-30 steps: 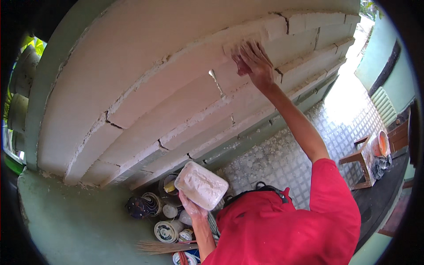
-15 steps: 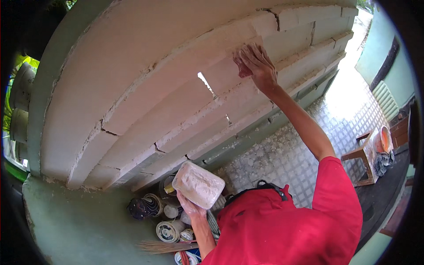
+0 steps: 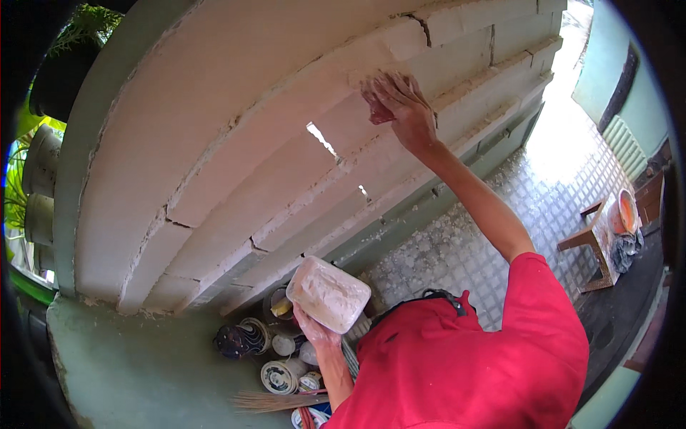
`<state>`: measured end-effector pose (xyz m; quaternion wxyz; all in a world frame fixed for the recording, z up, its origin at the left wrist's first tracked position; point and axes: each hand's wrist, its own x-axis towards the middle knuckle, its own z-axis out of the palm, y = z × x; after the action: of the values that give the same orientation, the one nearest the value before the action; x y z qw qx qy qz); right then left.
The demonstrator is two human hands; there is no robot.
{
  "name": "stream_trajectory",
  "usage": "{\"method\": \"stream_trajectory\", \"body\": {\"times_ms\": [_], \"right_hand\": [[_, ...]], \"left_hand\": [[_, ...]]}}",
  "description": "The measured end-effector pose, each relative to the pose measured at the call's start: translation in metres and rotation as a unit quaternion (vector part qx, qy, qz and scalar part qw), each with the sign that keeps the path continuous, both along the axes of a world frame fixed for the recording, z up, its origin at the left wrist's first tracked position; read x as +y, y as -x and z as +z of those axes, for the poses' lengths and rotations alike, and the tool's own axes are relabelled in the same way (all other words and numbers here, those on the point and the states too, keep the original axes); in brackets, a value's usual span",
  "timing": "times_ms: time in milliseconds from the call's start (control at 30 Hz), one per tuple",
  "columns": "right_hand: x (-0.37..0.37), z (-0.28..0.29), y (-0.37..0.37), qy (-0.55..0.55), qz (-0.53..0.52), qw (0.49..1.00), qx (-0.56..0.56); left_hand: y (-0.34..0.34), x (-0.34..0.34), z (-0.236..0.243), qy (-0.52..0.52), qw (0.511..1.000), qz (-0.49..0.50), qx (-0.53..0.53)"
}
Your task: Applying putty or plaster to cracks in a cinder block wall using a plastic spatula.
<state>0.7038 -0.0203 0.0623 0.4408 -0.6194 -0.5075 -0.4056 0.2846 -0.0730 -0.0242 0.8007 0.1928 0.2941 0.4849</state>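
My left hand (image 3: pixel 314 330), smeared with white, grips a rectangular whitish plastic tub (image 3: pixel 330 294) from below and its near side. Pale, creamy paste lies spread inside the tub. High on the pale block wall (image 3: pixel 143 186), my right hand (image 3: pixel 404 107) is closed on a flat reddish-brown piece (image 3: pixel 376 109) and presses close to the surface. White paste coats its fingers, which hide much of the piece, so its kind cannot be made out. The wall has stepped ledges, cracks along its joints and a narrow see-through gap (image 3: pixel 323 140).
Below the tub stand several buckets and pots (image 3: pixel 280 376), with a straw broom (image 3: pixel 275 402) beside them. A stool (image 3: pixel 597 243) with an orange-lined bucket (image 3: pixel 626 212) and a dark plastic bag stands at right on the tiled floor (image 3: pixel 429 264). Potted plants (image 3: pixel 41 161) line the far left.
The whole view has shifted a little. My right hand appears slightly farther left along the wall, still gripping the reddish piece. My left hand keeps the tub at about the same place.
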Motion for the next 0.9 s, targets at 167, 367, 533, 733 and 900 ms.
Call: {"method": "stream_trajectory", "body": {"times_ms": [167,367,533,733,900], "right_hand": [[-0.019,0.025,0.023,-0.063,0.155,0.949,0.267],[0.006,0.054,0.045,-0.025,-0.044,0.953,0.297],[0.023,0.057,0.103,-0.1,0.052,0.953,0.28],[0.039,0.057,0.161,-0.052,0.152,0.947,0.278],[0.038,0.048,0.171,-0.021,0.095,0.977,0.19]], "left_hand": [[0.009,0.001,0.002,-0.008,1.0,0.005,-0.001],[0.021,0.002,0.005,-0.002,1.0,0.026,-0.01],[0.034,-0.001,-0.003,0.008,0.999,0.036,-0.023],[0.038,0.004,-0.007,0.003,0.999,0.025,-0.026],[0.037,0.008,0.004,0.001,1.0,0.013,-0.017]]}}
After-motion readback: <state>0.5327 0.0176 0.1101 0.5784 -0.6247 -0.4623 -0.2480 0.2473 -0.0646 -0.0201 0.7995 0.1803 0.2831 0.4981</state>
